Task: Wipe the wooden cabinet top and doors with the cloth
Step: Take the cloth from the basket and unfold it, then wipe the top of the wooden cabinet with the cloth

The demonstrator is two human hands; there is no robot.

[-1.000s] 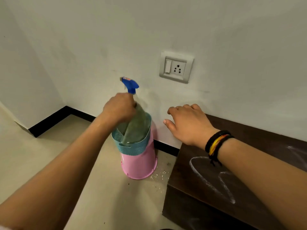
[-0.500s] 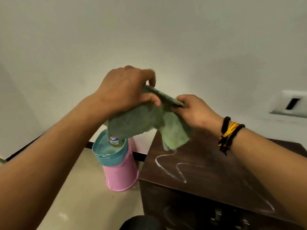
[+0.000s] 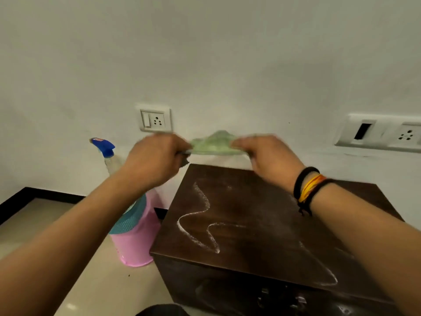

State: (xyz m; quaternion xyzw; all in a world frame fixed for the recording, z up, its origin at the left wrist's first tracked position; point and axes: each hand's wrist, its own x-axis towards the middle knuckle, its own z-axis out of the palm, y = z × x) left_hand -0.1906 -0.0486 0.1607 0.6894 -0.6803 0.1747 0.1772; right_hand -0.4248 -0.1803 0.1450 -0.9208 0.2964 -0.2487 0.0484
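Both hands hold the green cloth (image 3: pixel 213 144) stretched between them in the air above the rear edge of the dark wooden cabinet top (image 3: pixel 262 226). Left hand (image 3: pixel 157 161) grip closed on one end, right hand (image 3: pixel 265 156) on the other. White powder squiggles mark the top. Spray bottle (image 3: pixel 107 153) stands in pink basket (image 3: pixel 134 242) beside the cabinet.

cloth (image 3: pixel 213 144): green, stretched, airborne | cabinet top (image 3: pixel 262 215): dark wood, white streaks
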